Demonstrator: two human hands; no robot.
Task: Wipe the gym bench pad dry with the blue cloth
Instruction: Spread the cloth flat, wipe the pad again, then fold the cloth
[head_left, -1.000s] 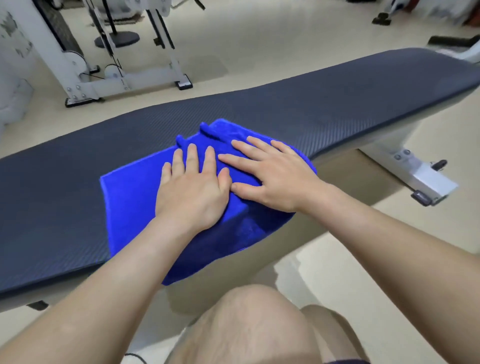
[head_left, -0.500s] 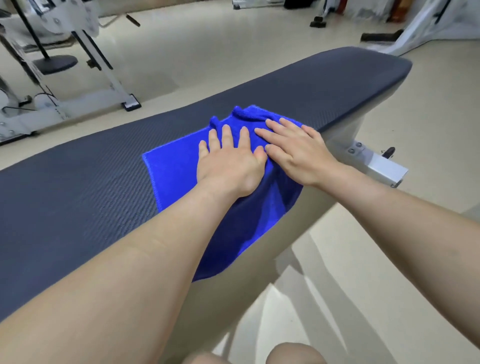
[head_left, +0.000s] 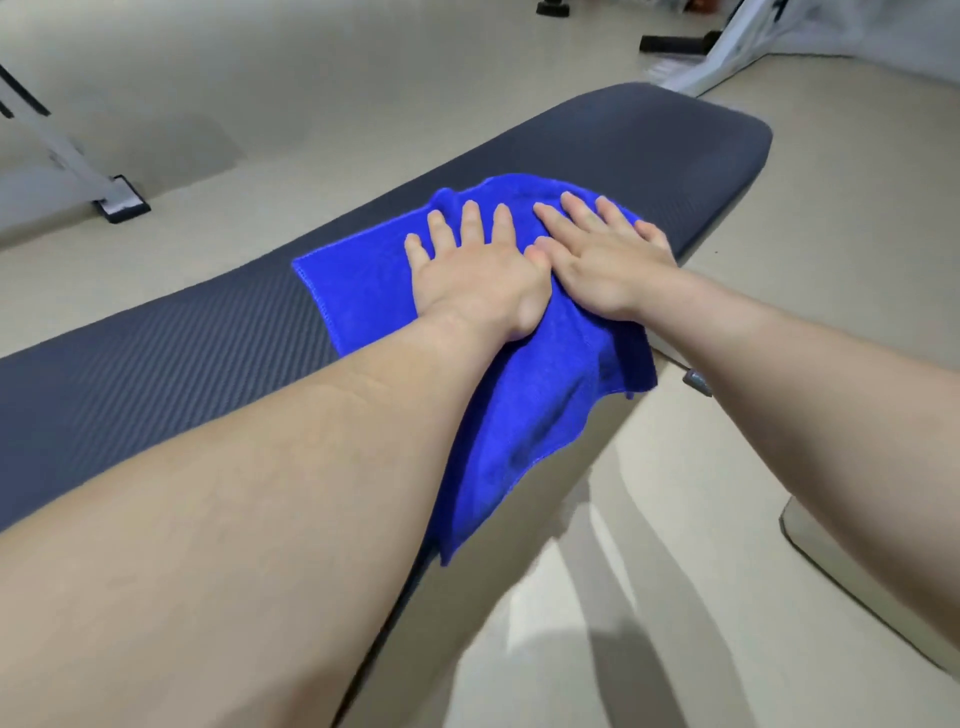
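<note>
The long dark grey gym bench pad (head_left: 156, 374) runs from lower left to upper right. A bright blue cloth (head_left: 358, 291) lies across it near its far end, with one side hanging over the near edge. My left hand (head_left: 472, 275) lies flat on the cloth, palm down, fingers spread. Right beside it my right hand (head_left: 602, 260) presses flat on the cloth too, thumb touching the left hand. Neither hand grips the cloth. My forearms hide part of the pad and the cloth.
Beige floor surrounds the bench. A white machine frame with a black foot (head_left: 122, 200) stands at the left beyond the bench. More white and black equipment (head_left: 727, 57) sits at the top right. A small metal bench fitting (head_left: 696, 382) shows under my right forearm.
Both hands have slid the cloth along the pad toward its far right end. The view has followed, and my knee has dropped out of sight.
</note>
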